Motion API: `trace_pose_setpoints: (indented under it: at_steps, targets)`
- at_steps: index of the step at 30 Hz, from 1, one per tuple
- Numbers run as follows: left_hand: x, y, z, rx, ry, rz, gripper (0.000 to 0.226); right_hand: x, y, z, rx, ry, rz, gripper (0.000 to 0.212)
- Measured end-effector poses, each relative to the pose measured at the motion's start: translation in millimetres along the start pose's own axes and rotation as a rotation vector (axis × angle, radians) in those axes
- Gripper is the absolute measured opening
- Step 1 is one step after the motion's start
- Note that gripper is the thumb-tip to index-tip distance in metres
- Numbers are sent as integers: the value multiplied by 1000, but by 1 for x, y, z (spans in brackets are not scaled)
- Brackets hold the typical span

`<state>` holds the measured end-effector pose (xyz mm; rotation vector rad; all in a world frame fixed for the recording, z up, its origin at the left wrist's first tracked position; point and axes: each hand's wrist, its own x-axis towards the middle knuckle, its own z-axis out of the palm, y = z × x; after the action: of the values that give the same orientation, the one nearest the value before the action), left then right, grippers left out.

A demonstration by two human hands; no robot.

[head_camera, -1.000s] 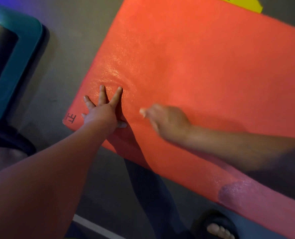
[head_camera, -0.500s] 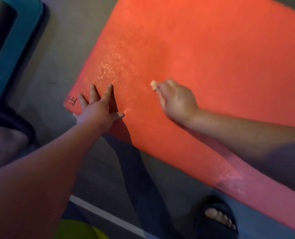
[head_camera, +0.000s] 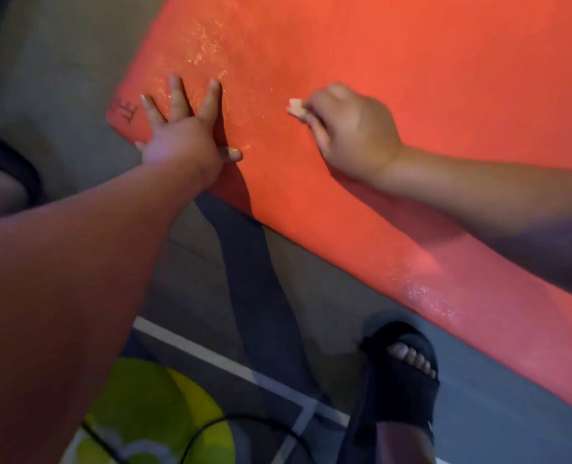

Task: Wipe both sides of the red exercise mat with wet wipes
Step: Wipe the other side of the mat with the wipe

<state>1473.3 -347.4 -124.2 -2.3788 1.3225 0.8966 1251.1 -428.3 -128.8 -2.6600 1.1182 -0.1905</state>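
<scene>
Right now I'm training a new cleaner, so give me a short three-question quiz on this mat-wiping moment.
1. True or false: the left hand lies flat, fingers spread, on the red mat.
2. The right hand holds: A) a spray bottle, B) a small crumpled wipe, C) nothing.
3. What footwear shows beside the mat's near edge?
Key: 1 true; 2 B; 3 a black sandal.

Red-orange mat (head_camera: 378,78), shiny wet speckles, pinkish twd lower right; dark lettering (head_camera: 125,110) at its corner. Off-white wipe (head_camera: 294,107). Grey floor (head_camera: 60,78) w/ white line (head_camera: 211,353) & yellow-green disc (head_camera: 164,413). Black sandal (head_camera: 401,390), black cable (head_camera: 244,420).
</scene>
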Motion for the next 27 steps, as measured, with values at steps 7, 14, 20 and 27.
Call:
trace_pose_setpoints:
  at_steps: [7,14,20,27]
  targets:
    - [2,-2,-3,-62,-9,-15,103,-39,-47,6,116,-330,-477,22]
    - [0,-3,2,-74,-21,-19,102,12,-22,13,6,-42,-51,26]
    - [1,1,-2,-86,-25,-30,102,-51,-51,4,60,-420,-496,18]
    - [1,1,-2,-72,-19,-19,101,15,12,-2,-158,-2,16,24]
